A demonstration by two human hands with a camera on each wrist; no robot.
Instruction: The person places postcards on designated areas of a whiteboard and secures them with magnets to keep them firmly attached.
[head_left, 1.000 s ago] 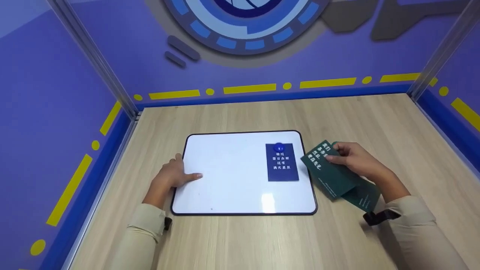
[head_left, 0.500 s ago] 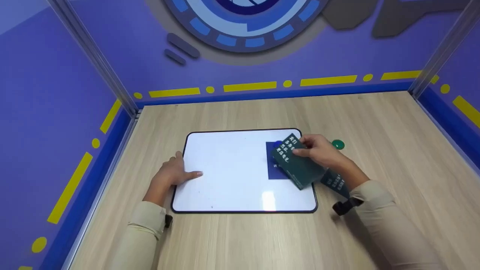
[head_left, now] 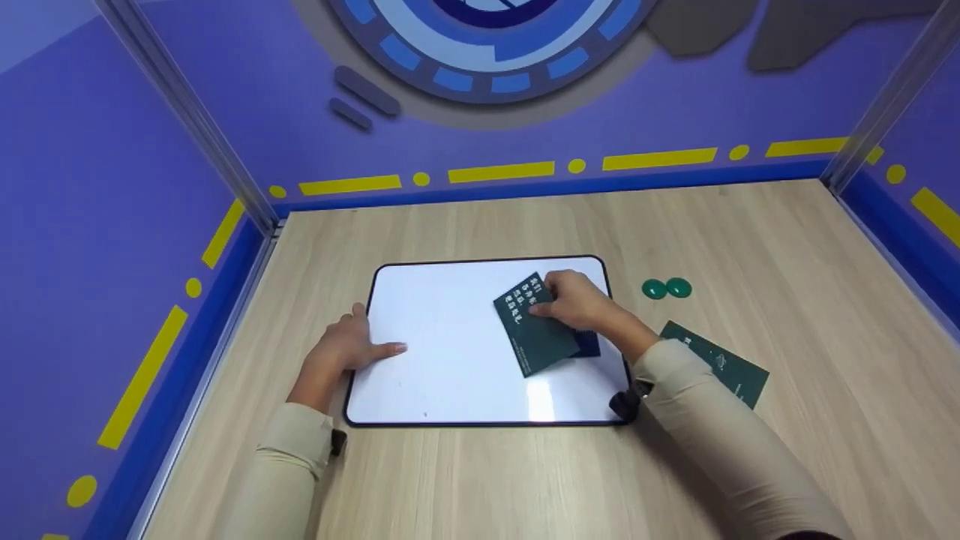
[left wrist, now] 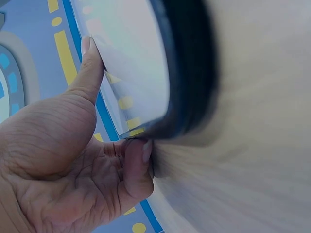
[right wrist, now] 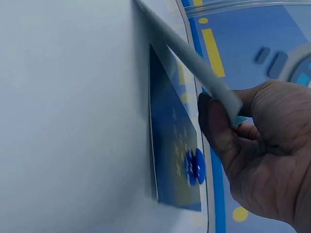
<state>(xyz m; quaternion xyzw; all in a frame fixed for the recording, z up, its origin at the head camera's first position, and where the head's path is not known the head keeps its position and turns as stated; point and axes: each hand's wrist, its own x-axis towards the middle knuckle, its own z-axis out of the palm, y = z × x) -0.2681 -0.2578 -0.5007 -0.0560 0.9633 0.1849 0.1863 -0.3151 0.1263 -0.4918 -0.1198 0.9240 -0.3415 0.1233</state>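
A whiteboard with a dark rim lies flat on the table. My left hand grips its left edge; in the left wrist view the thumb rests on the white face and the other fingers curl at the rim. My right hand pinches a dark green card with white writing, tilted above the board's right half. Behind it a blue card lies on the board under a blue magnet. A bit of green shows within my right fingers in the right wrist view; its kind is unclear.
Two round green magnets sit side by side on the table, right of the board. Another dark green card lies nearer, partly covered by my right sleeve. Blue-purple panels stand around the wooden table.
My right hand has carried the green card left, from beside the board to over it, now covering most of the blue card. The green magnets are uncovered. My left hand has stayed put.
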